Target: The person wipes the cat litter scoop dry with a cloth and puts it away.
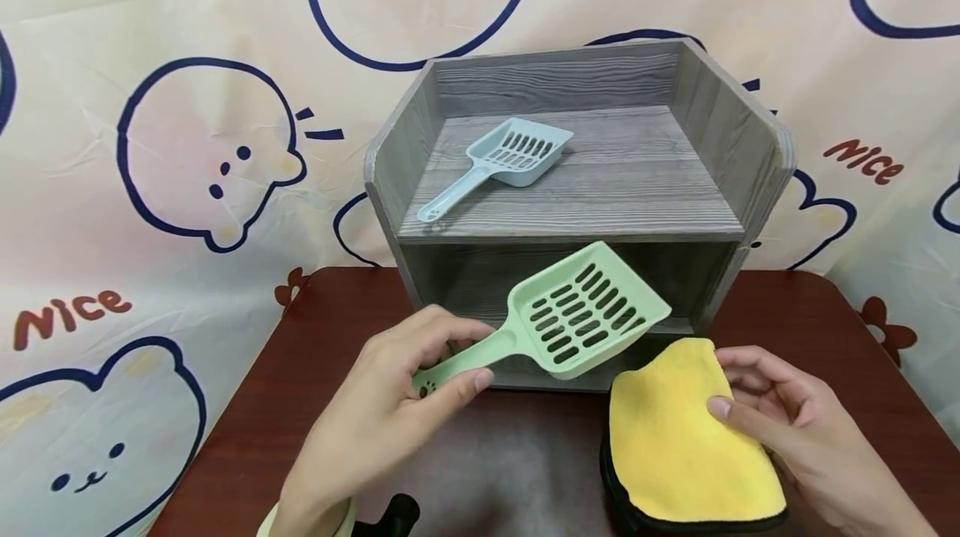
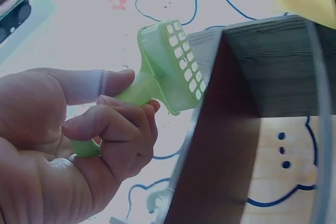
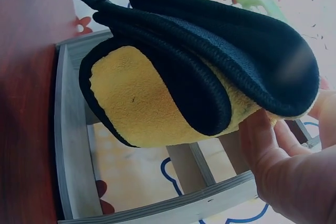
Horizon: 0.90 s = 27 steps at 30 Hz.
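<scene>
My left hand (image 1: 397,395) grips the handle of a green slotted litter scoop (image 1: 577,312), its head tilted up to the right in front of the shelf. In the left wrist view the fingers (image 2: 121,129) curl round the green handle. My right hand (image 1: 787,412) pinches a folded cloth (image 1: 682,437), yellow with a dark edge, at its right side. From the right wrist view, the cloth (image 3: 142,98) shows dark layers folded over the yellow one. A light blue litter scoop (image 1: 517,153) lies on the shelf's top board, handle toward the front left.
A grey wood-grain shelf (image 1: 585,187) with raised sides stands at the back of the dark red table (image 1: 300,404). Behind it hangs a curtain (image 1: 210,145) printed with cartoon bears. A black object (image 1: 397,512) shows at the bottom edge, near the left wrist.
</scene>
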{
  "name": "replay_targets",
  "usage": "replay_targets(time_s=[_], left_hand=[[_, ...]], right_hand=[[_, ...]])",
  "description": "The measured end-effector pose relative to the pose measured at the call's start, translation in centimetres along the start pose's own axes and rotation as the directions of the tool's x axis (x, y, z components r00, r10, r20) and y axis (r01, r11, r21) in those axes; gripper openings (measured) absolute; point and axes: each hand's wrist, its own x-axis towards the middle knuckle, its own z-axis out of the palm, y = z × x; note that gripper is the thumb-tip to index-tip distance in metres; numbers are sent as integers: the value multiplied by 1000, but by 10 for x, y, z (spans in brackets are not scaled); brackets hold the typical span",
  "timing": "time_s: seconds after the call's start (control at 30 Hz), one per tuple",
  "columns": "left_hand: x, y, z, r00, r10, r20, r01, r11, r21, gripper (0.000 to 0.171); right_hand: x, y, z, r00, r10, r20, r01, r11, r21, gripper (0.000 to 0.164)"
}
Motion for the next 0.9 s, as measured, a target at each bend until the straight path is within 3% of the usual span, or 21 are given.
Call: replay_targets(time_s=[0.23,0.43,0.9], left_hand=[[19,20,-13,997,-78,4,78,996,48,27],[35,29,-20,997,-77,-23,78,995,64,27],[81,28,-9,994,-112,-20,112,994,1,23]], right_hand=[[-2,6,-2,998,53,41,-55,998,40,37],[-5,12,-1,988,153,37,-155,986,60,39],[-6,28,1,963,270,-2,-270,962,45,37]])
